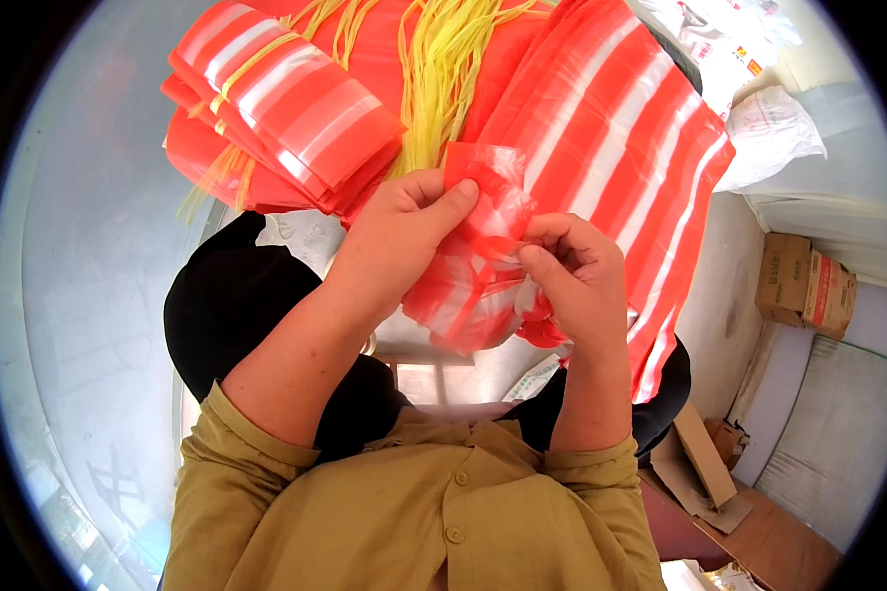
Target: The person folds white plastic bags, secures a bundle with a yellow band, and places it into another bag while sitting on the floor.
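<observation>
Both hands are on a crumpled red-and-white striped plastic bag [480,295]. My left hand [403,229] pinches its upper part between thumb and fingers. Lower and to the right, my right hand [576,277] grips the bag's edge with thumb and forefinger. Beyond my right hand lies a broad stack of striped plastic bags [606,111], its near end hanging down over my right leg. Folded bundles of the same bags [288,96] are piled at the upper left, bound with yellow plastic twine. Between the two piles runs a loose hank of yellow twine [443,66].
White plastic sacks [769,137] sit at the upper right. Along the right wall are cardboard boxes [806,284], with flattened cardboard [698,465] lower down. A grey-white panel [96,244] stands close on the left. My knees, in black trousers [236,310], are below the bags.
</observation>
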Demonstrator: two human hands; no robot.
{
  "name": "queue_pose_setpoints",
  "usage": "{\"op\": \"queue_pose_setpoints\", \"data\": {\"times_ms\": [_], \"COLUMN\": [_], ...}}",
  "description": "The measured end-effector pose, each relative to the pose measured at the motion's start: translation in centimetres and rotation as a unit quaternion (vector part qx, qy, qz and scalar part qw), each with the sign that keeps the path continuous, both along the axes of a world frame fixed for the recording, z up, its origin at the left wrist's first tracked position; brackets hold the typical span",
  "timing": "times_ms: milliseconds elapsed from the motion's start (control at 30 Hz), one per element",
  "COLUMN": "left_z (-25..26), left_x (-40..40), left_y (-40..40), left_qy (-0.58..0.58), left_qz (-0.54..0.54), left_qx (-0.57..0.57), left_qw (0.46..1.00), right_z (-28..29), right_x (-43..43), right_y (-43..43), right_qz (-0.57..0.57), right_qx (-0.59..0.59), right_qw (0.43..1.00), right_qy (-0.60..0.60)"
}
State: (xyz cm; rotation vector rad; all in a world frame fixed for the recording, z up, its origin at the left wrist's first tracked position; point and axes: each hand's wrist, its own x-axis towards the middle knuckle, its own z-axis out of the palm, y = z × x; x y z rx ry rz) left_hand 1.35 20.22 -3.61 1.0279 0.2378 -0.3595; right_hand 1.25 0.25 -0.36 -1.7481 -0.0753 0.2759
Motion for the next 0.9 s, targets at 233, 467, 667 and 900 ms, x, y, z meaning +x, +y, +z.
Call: {"op": "queue_pose_setpoints", "data": {"times_ms": [233, 467, 667, 900], "left_z": [-0.1, 0.0, -0.2, 0.3], "left_x": [-0.1, 0.0, -0.1, -0.3], "left_y": [-0.2, 0.1, 0.1, 0.1], "left_qy": [0.005, 0.016, 0.01, -0.01], "left_qz": [-0.008, -0.003, 0.001, -0.006], "left_qx": [0.014, 0.0, -0.01, 0.005], "left_qw": [1.0, 1.0, 1.0, 1.0], "right_z": [1.4, -0.5, 0.3, 0.1], "right_x": [0.5, 0.2, 0.0, 0.5], "right_y": [1.4, 1.0, 0.5, 1.5], "right_qz": [-0.03, -0.021, -0.01, -0.035], "right_qx": [-0.014, -0.056, 0.032, -0.077], "right_qw": [0.995, 0.994, 0.998, 0.996], "right_qy": [0.09, -0.088, 0.057, -0.007]}}
